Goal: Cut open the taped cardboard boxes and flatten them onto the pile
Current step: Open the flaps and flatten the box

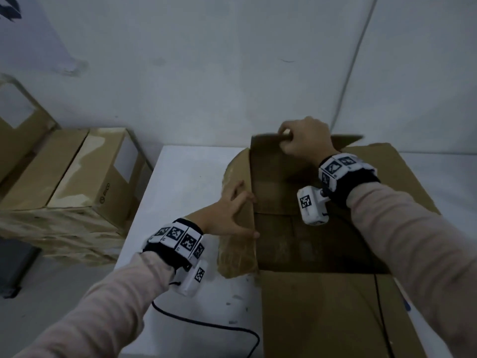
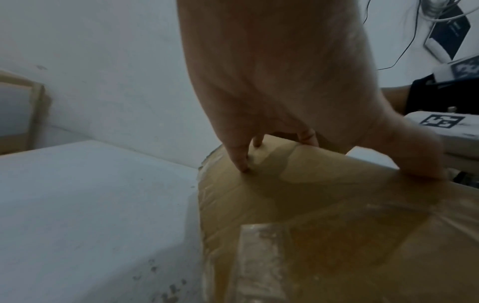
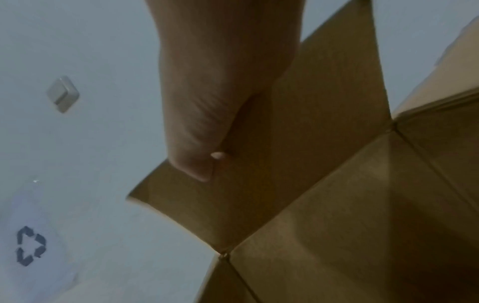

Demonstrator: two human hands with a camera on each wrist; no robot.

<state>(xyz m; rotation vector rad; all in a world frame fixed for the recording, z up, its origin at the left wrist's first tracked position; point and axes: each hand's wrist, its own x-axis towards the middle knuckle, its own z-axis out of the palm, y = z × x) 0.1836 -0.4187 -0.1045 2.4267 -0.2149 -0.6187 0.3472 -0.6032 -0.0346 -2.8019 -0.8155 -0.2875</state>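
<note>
Here, open cardboard box [image 1: 322,301] on right part of white table [image 1: 185,177]. Right hand [image 1: 307,140] pinches far flap [image 1: 271,151] upright. Left hand [image 1: 229,215], fingers spread straight, presses taped left flap [image 1: 237,257] outward.

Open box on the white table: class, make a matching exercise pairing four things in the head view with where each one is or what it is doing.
1. left hand
2. right hand
3. sealed boxes
4. black cable

a. grips the far flap
b. lies on the table
c. presses the taped side flap
d. stacked by the wall

Pairs: 1-c, 2-a, 3-d, 4-b
</note>
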